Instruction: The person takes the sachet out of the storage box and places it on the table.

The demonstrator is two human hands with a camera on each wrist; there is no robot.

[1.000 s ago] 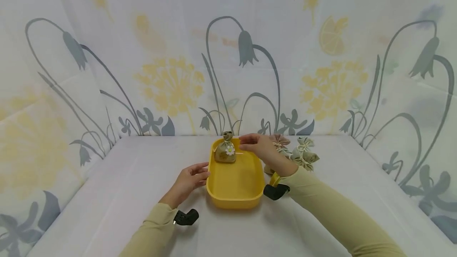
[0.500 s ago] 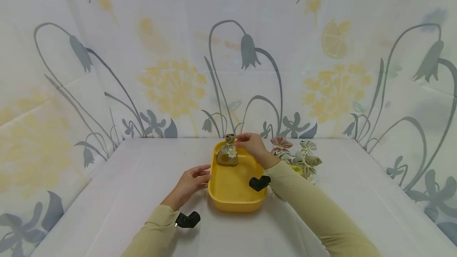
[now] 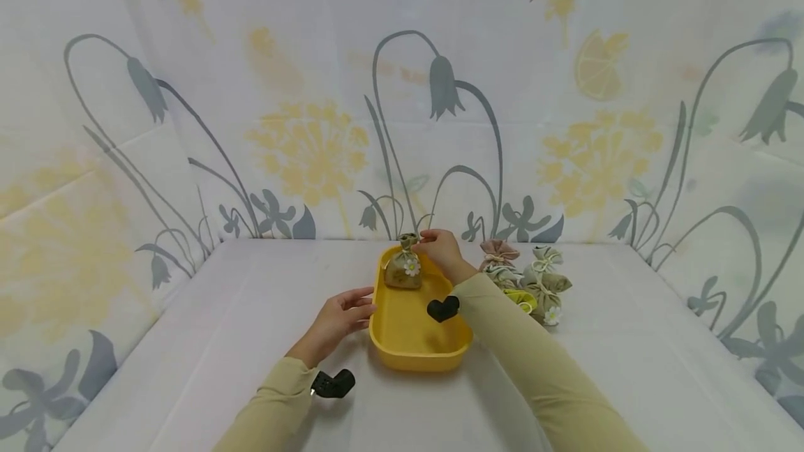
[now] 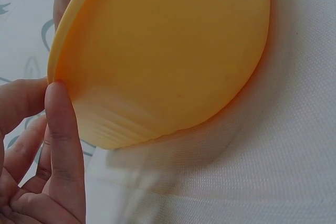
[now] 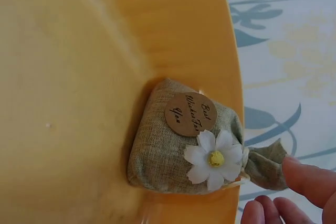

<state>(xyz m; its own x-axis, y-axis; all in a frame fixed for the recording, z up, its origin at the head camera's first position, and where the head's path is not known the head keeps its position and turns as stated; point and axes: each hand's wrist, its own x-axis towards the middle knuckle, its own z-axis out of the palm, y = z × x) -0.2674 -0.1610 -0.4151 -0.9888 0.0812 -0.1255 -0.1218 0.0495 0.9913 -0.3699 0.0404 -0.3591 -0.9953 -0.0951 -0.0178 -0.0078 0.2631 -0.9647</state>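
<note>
A small olive-brown sachet [image 3: 403,272] stands at the far end of a yellow tray [image 3: 405,361]. In the right wrist view the sachet [image 5: 168,145] shows a round "Best Wishes For You" tag and a white cloth flower [image 5: 214,159]. My right hand [image 3: 441,253] reaches over the tray to the sachet's tied neck; its thumb [image 5: 310,182] touches the gathered cloth top, the other fingers bent just below. My left hand [image 3: 333,323] is at the tray's left side, fingertips against its rim, as the left wrist view shows with the tray's outer wall [image 4: 168,51].
Right of the tray lies a cluster of tied sachets: a pink one [image 3: 499,253], a pale green one [image 3: 545,260], a yellow one [image 3: 523,298] and a brown one [image 3: 548,291] with a flower. A flower-printed cloth wall [image 3: 314,54] backs the white table [image 3: 264,277].
My right hand has moved left to the sachet's neck, and its forearm has swung in over the tray, uncovering more of the sachet cluster. The left hand stays at the tray's rim.
</note>
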